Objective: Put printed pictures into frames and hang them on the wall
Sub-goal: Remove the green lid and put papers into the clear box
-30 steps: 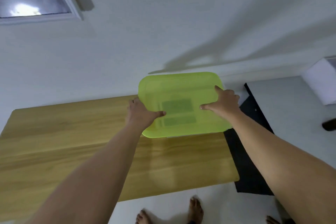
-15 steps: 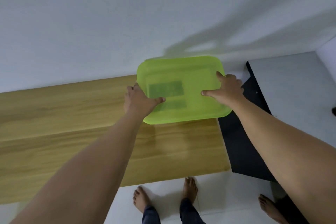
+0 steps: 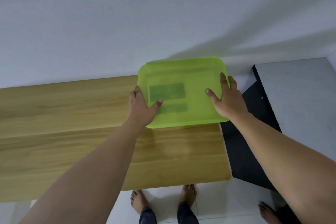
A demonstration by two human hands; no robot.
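A translucent lime-green plastic tray [image 3: 196, 82] with two darker rectangles showing through it is held over the far right end of a wooden table [image 3: 72, 142], near the white wall [image 3: 163, 14]. My left hand [image 3: 141, 107] grips its left edge, thumb on top. My right hand [image 3: 227, 100] grips its right edge, thumb and forefinger spread over the top. I cannot tell whether the tray touches the table. No pictures or frames are in sight.
A black slab [image 3: 254, 132] lies beside the table's right end, over a grey surface [image 3: 300, 87]. Two bare feet [image 3: 163, 200] of another person stand on the white floor at the table's near edge, and one more foot [image 3: 267, 212] at the lower right.
The view has tipped downward, so the window has left the picture. The tray, held by both hands, has come lower and closer to the table's far right end.
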